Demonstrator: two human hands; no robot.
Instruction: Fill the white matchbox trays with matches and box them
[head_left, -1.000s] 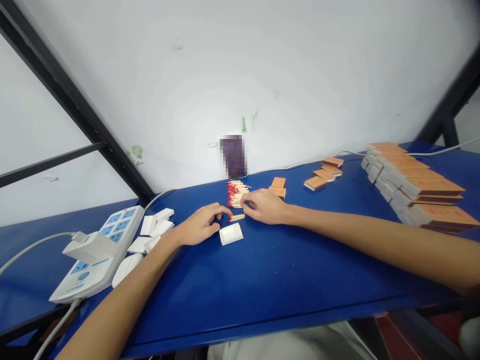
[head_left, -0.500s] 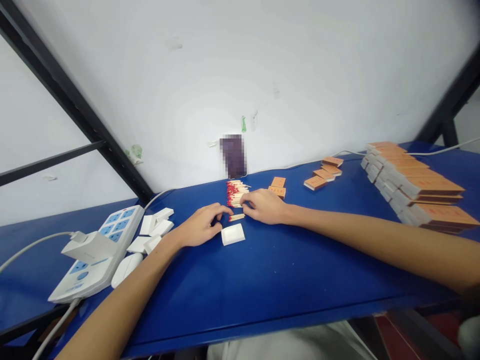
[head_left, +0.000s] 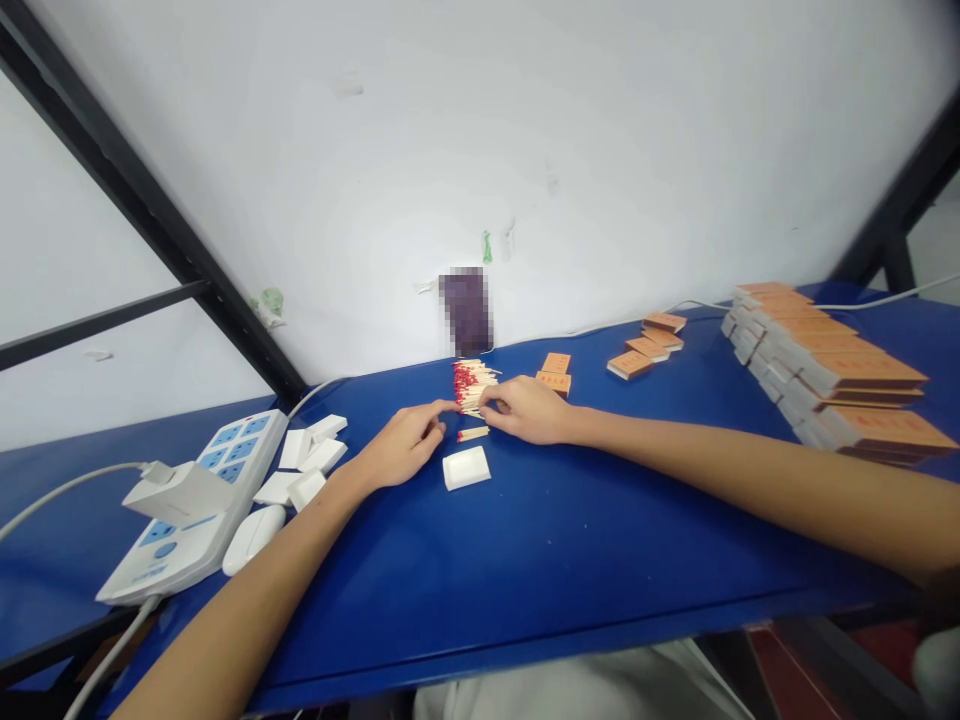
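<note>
Blue table (head_left: 600, 520), curled right hand (head_left: 529, 412) on matches (head_left: 469, 385)

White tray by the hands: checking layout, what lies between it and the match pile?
A small match bundle lies between the white tray and the match pile, per the head view.

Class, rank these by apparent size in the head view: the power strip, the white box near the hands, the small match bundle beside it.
1. power strip, though nearest the camera
2. white box
3. match bundle
</note>
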